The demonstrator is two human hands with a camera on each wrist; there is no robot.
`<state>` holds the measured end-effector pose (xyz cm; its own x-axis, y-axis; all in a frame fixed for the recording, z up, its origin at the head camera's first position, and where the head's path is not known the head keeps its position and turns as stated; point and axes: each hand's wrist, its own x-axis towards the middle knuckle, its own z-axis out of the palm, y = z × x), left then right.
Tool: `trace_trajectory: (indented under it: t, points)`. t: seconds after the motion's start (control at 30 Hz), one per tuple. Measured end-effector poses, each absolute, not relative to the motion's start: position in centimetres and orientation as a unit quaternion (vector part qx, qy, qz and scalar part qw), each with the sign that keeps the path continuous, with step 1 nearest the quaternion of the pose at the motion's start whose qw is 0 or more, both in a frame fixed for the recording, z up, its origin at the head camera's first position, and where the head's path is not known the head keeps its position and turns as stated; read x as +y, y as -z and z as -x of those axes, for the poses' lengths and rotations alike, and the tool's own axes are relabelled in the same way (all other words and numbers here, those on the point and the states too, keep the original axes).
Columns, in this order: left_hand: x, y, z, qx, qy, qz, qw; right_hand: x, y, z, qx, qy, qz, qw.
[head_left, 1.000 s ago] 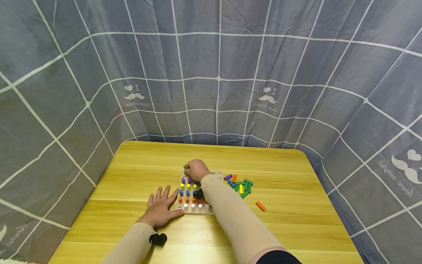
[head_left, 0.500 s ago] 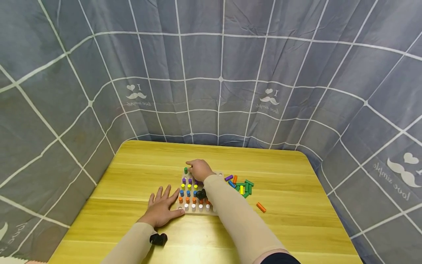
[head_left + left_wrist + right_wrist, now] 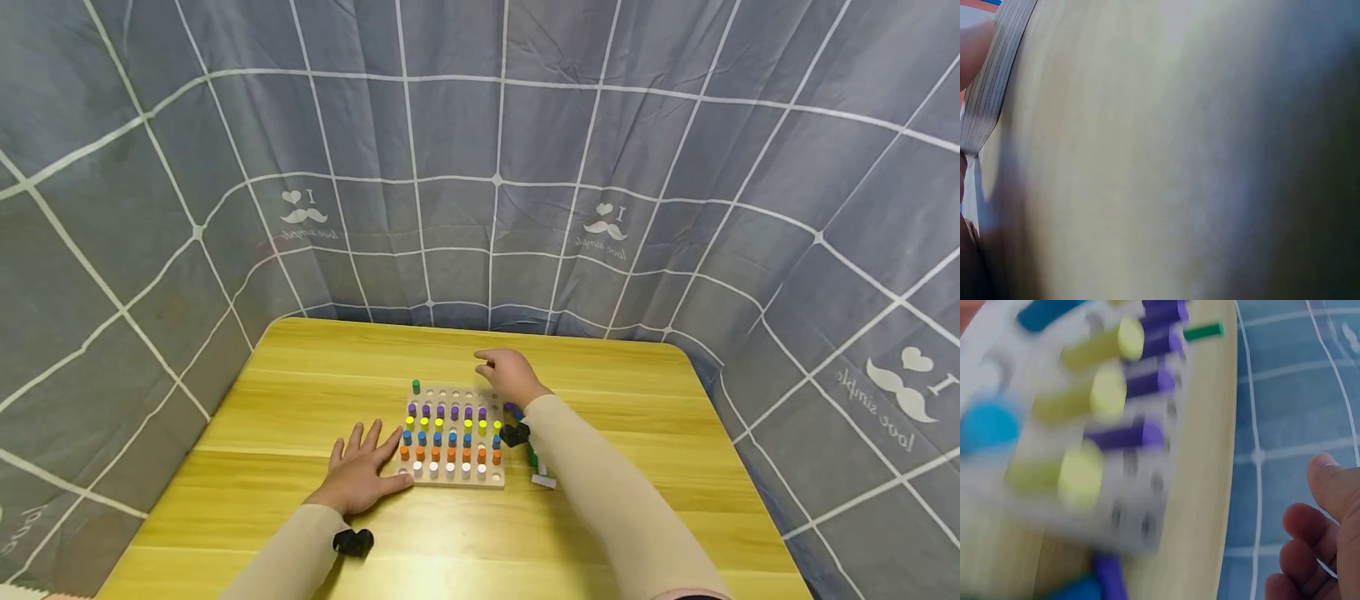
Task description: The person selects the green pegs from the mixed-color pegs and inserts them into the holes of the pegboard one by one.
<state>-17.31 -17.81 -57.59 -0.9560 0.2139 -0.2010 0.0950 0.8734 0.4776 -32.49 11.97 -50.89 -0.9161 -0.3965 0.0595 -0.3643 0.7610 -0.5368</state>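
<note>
A pale wooden pegboard [image 3: 491,479] lies mid-table with rows of purple, yellow, blue, orange and white pegs. A single green peg [image 3: 416,387] stands in its far left corner, seen also as the green peg [image 3: 1204,331] in the right wrist view. My left hand [image 3: 358,465] lies flat on the table, fingers straight, touching the board's near left corner. My right hand [image 3: 501,371] hovers over the board's far right corner, its fingers [image 3: 1310,544] loosely curled and empty. The left wrist view shows only blurred table and the board's edge [image 3: 991,87].
The yellow wooden table [image 3: 637,392] is closed in by a grey checked curtain [image 3: 495,183] on three sides. My right arm hides most of the loose pegs right of the board; a green peg [image 3: 533,457] and a pale piece [image 3: 543,481] show beside it.
My right hand has let go of the green peg, now standing in the far left corner hole, and moved right across the board. The left hand has stayed put.
</note>
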Motion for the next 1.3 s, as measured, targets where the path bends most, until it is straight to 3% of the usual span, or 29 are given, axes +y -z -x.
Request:
trace_trajectory:
  t: [0.5,0.87,1.3]
  points:
    - [-17.9,58.2,17.3,0.961,-0.232,-0.083,0.126,25.1,55.1,30.7,0.958,0.270,0.088,0.030]
    - [-17.7,57.6,17.4,0.958,-0.243,-0.085,0.127,28.4,57.1,29.6,0.949,0.292,0.075,0.087]
    - [-17.8,57.5,17.3,0.958,-0.243,-0.082,0.127,29.3,58.6,28.6,0.933,0.335,0.084,0.106]
